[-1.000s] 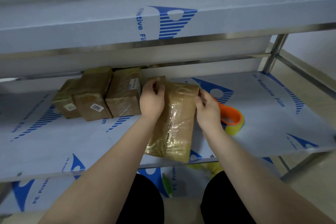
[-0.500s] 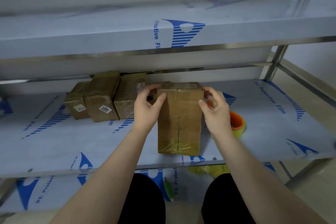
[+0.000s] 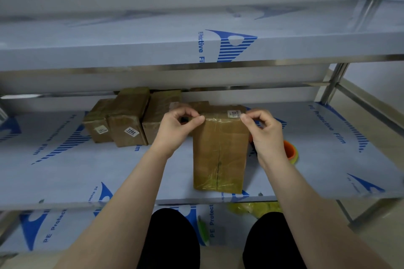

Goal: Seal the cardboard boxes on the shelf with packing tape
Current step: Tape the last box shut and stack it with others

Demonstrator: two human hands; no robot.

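— What takes up most of the room in front of that person?
— The shelf (image 3: 65,170), steel under a film with blue print. The standing box (image 3: 219,153) is on it, upright near the front edge, with a taped seam running down the face toward us.

— Any others?
— Three more boxes (image 3: 129,120), behind the standing box and off to its left, packed close in a row. The nearest one sits just beside it, partly behind the left hand.

— And the hands?
— The left hand (image 3: 177,129) is at the standing box's upper left corner, thumb and forefinger pinched on the edge, the other fingers curled. The right hand (image 3: 265,132) is at the upper right corner, thumb pressed on the front face, fingers curled over behind the top edge. Both hold that box. Whether a loose end of tape is between the fingers, I can't tell.

— Where's the tape itself?
— An orange roll of tape (image 3: 290,152) lies just right of the standing box, half hidden by the right wrist.

— Anything smaller?
— A white label (image 3: 234,113) on top of the standing box, by the right thumb, and a 7202 sticker (image 3: 131,131) on the middle box to its left.
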